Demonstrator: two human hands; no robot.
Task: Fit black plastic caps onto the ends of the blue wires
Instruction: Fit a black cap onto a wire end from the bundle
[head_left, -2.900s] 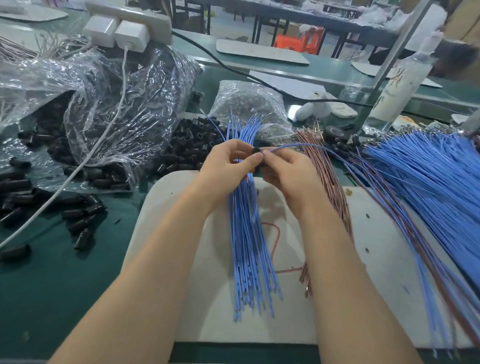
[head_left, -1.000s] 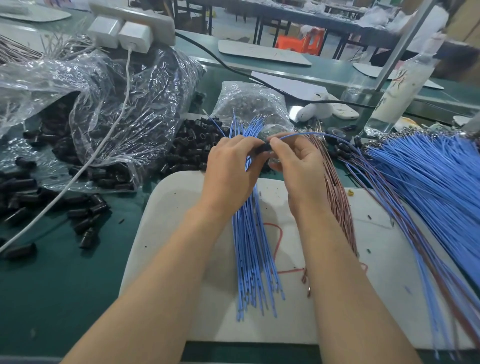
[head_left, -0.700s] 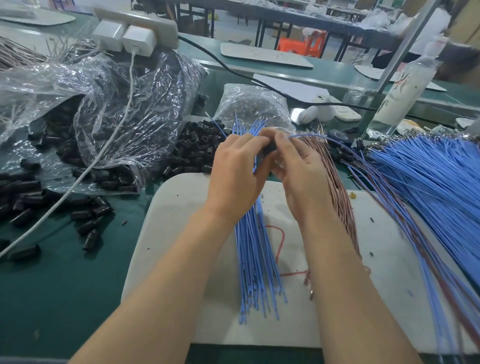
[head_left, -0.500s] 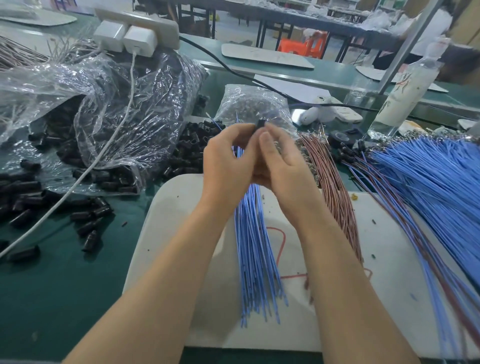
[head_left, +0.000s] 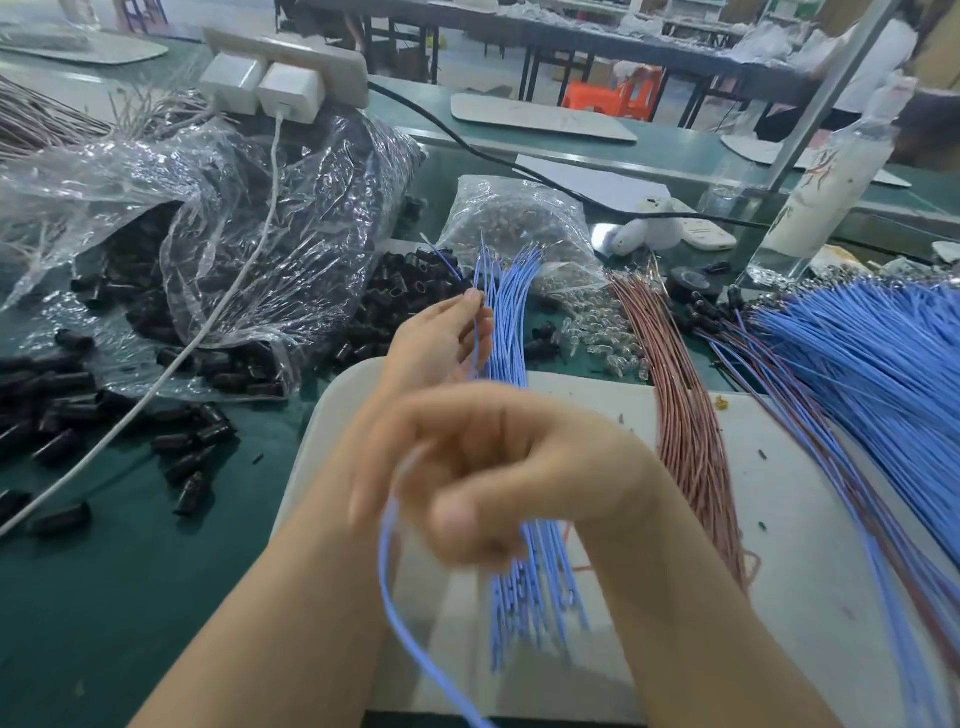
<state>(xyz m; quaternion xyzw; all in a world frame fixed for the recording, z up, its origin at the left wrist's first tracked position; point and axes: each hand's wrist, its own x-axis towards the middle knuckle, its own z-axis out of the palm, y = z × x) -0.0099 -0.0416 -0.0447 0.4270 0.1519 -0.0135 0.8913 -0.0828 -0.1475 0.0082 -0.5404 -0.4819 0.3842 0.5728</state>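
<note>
Above the desk (head_left: 104, 597): pinching blue wire (head_left: 387, 561) near tip between left hand (head_left: 441, 343) fingers (head_left: 470, 301), clamping apparently its tail in curled right hand (head_left: 519, 467), likely for tension; cannot make out a cap.

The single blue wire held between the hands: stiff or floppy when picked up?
Probably floppy: the blue wire sags in a loose curve below the right hand. Likely light: the left hand holds its upper end by fingertips alone. Thin and smooth, it might slip.
</note>
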